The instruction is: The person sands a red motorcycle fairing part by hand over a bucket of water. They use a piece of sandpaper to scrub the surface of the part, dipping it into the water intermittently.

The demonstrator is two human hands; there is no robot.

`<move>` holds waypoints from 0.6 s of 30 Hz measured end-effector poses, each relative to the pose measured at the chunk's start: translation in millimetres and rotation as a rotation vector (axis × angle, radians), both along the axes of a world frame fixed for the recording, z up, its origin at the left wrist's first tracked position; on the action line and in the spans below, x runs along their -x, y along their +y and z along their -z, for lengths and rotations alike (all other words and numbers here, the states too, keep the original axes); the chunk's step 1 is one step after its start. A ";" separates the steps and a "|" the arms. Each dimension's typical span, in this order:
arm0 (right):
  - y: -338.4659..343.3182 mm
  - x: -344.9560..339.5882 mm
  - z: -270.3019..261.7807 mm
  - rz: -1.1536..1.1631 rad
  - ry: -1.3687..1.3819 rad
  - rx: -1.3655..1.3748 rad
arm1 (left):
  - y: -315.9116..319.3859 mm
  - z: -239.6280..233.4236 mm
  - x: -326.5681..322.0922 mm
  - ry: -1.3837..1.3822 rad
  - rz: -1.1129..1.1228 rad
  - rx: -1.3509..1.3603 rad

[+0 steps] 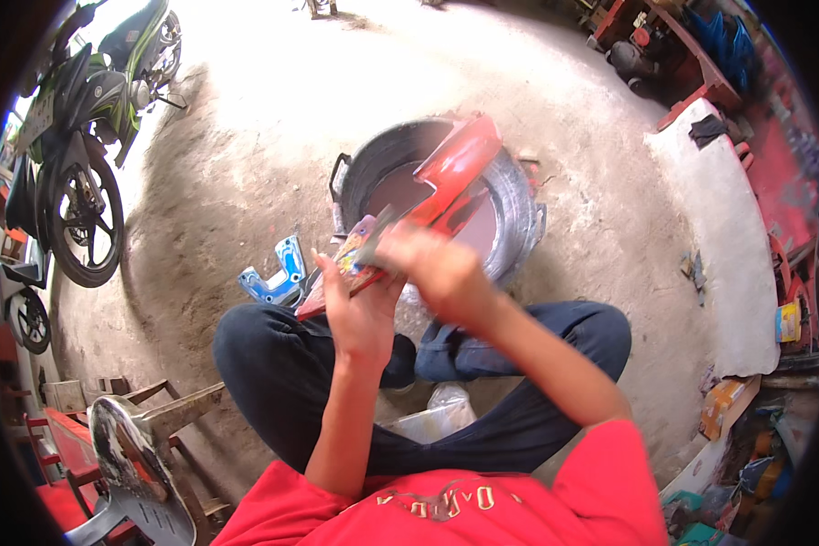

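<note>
A long red plastic motorcycle fairing panel [461, 160] slants over a round metal basin [515, 205] of murky water [397, 188]. Its lower end is scuffed and bears worn, coloured graphics. My left hand [362, 317] grips this end from below, thumb up along the near edge. Blurred by motion, my right hand [437, 266] presses a thin dark grey sheet, apparently sandpaper [381, 235], on the panel's face. The fingers hide much of the sheet. Left of the basin, beside my knee, lies a blue-and-white curved plastic part [278, 276].
Parked motorcycles [85, 184] line the left side of the concrete floor [198, 198]. A wooden frame holding a scraped panel [143, 471] stands at lower left. On the right runs a white ledge [716, 239]. A plastic-wrapped box [437, 420] sits between my legs.
</note>
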State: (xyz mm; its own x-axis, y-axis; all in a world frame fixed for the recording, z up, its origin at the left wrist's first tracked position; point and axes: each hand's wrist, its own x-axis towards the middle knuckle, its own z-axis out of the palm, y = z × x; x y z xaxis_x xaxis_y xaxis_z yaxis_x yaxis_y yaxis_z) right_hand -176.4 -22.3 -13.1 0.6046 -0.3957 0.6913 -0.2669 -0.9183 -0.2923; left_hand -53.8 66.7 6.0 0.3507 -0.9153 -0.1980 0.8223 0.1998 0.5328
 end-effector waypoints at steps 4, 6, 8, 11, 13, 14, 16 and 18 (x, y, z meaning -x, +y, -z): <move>-56.2 26.0 12.6 0.300 0.118 -0.276 | -1.5 0.4 4.1 -0.016 0.029 -0.013; -26.0 12.1 10.3 0.065 0.024 -0.048 | -0.3 -0.5 4.0 -0.013 -0.008 -0.048; -3.6 1.9 1.1 -0.073 -0.011 -0.031 | -1.8 0.9 2.5 -0.006 -0.020 -0.029; -42.9 23.2 18.8 0.180 0.065 -0.181 | -0.6 4.2 3.6 -0.009 0.018 -0.014; -53.0 26.0 11.0 0.313 0.143 -0.311 | -3.0 5.0 5.8 -0.014 0.034 0.032; -41.2 20.4 12.5 0.198 0.072 -0.198 | -1.8 5.0 7.7 0.005 0.023 0.027; -0.3 3.6 -5.1 -0.028 0.016 -0.057 | 0.6 4.9 3.2 0.008 -0.006 0.005; 3.0 5.3 -6.3 -0.063 -0.003 -0.020 | 1.5 3.6 2.7 -0.003 0.012 -0.024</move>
State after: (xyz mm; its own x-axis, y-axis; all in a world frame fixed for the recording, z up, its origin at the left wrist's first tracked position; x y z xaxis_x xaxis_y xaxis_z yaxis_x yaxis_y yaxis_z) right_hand -181.6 -19.3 -6.8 0.6267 -0.3711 0.6852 -0.2083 -0.9271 -0.3116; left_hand -56.5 68.2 2.4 0.3408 -0.9144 -0.2185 0.8229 0.1777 0.5397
